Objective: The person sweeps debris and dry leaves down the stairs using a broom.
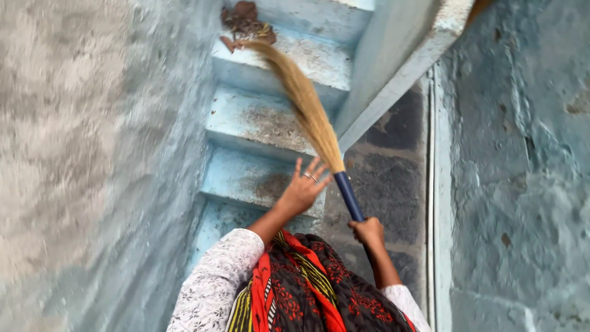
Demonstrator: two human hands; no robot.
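Grip: your right hand [367, 232] is closed round the broom [307, 107] handle, your left hand [302, 190] spread, empty beside it | Broom: bristles reach the leaves [246, 23] on an upper step | Progress: nearer steps [258, 123] look dusty, leaves unswept.

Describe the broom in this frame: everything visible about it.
The broom is a soft grass-type one: a long sheaf of straw-coloured fibres bound into a dark blue handle. It slants up and to the left across the pale blue steps, its curved tip reaching a small pile of dry brown leaves on an upper step. The right hand grips the handle's lower end. The left hand, fingers spread, is by the point where fibres meet handle; whether it touches is unclear. The fibres look slightly blurred.
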